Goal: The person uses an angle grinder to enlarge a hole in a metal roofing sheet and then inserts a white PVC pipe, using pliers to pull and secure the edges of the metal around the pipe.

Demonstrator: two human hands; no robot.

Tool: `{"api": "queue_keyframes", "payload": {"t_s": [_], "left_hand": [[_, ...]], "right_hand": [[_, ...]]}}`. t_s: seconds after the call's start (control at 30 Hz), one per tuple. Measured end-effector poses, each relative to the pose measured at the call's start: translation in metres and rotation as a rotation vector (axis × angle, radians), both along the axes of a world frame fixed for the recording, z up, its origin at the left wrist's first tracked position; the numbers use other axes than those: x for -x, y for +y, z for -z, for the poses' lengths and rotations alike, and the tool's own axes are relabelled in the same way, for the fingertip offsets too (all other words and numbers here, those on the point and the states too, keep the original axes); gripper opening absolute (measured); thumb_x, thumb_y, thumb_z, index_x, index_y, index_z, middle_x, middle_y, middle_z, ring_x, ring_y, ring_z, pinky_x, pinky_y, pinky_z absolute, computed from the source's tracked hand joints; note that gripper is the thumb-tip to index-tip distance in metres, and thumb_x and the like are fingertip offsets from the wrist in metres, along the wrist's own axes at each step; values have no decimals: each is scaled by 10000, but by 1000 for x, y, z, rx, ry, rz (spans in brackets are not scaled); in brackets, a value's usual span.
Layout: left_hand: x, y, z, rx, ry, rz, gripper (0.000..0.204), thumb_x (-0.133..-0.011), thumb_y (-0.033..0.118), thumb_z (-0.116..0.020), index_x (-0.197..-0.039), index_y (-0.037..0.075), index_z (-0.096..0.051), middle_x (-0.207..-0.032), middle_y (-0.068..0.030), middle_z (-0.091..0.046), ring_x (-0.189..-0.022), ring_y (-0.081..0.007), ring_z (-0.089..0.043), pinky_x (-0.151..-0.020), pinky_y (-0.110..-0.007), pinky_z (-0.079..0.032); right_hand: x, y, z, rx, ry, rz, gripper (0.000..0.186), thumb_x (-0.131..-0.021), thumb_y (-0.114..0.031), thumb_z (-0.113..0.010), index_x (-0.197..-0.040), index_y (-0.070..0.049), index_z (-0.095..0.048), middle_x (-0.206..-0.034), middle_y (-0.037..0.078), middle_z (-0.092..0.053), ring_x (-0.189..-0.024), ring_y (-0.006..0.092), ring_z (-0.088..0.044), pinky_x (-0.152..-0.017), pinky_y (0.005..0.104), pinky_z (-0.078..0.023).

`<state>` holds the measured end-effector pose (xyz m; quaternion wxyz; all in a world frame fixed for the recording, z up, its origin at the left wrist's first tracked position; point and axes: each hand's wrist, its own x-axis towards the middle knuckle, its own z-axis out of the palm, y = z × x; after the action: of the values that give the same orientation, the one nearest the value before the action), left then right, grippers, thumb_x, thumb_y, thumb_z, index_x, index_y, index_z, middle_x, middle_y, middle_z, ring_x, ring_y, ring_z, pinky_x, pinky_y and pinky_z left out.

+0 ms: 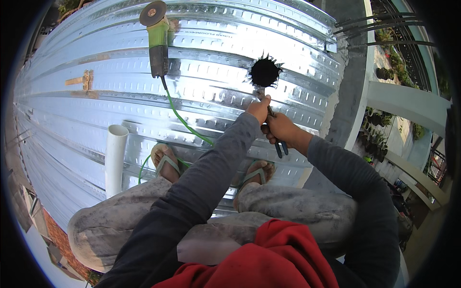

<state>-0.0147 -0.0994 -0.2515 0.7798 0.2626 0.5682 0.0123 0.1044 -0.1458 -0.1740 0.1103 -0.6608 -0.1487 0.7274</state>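
Observation:
My left hand [259,109] is closed around the upper part of a long dark pliers-like tool [281,150], just below a round, jagged-edged hole [264,72] cut in the ribbed silver metal deck [201,72]. My right hand [283,128] grips the tool lower down, its two handles poking out beneath my fingers. What exactly the tool's tip touches at the hole's lower edge is hard to make out.
A green angle grinder [158,45] lies at upper left, its green cord curving toward my sandalled feet [165,161]. A white pipe [115,158] and a small tan piece [79,80] lie leftward. The deck meets a concrete edge [346,96] at right, with railings and plants beyond.

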Motion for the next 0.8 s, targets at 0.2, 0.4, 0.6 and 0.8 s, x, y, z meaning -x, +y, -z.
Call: {"api": "queue_keyframes", "payload": {"t_s": [0.2, 0.4, 0.6, 0.8], "left_hand": [[-11, -38, 46, -125, -18, -109, 516, -1034, 516, -540, -1241, 45, -576, -1100, -134, -688, -907, -250, -703, -705, -453, -590], [-1, -44, 34, 32, -135, -173, 522, -1037, 513, -546, -1293, 59, -540, -1120, -120, -676, -953, -212, -690, -701, -448, -600], [21, -22, -9, -48, -76, -57, 495, -1031, 513, -561, -1182, 43, -601, -1021, -114, -666, -899, -205, -673, -695, -390, -569], [49, -21, -5, 82, -275, -322, 360, -1072, 393, -518, -1146, 54, -610, -977, -98, -649, -834, -211, -658, -693, -382, -556]], "right_hand": [[1, -10, 12, -243, -257, -328, 286, -996, -189, -502, -1059, 73, -599, -772, 182, -674, -565, 263, -674, -471, 379, -509], [11, -20, 17, -226, -306, -344, 300, -1038, -245, -490, -1059, 39, -584, -782, 142, -669, -566, 228, -637, -474, 348, -504], [30, -1, -10, 24, -91, -44, 354, -1057, -320, -472, -1080, 4, -612, -815, 117, -682, -617, 192, -626, -523, 343, -489], [12, 33, -30, 146, 60, -54, 395, -1036, -229, -497, -1204, 97, -643, -1055, 251, -735, -809, 286, -728, -717, 388, -621]]}}
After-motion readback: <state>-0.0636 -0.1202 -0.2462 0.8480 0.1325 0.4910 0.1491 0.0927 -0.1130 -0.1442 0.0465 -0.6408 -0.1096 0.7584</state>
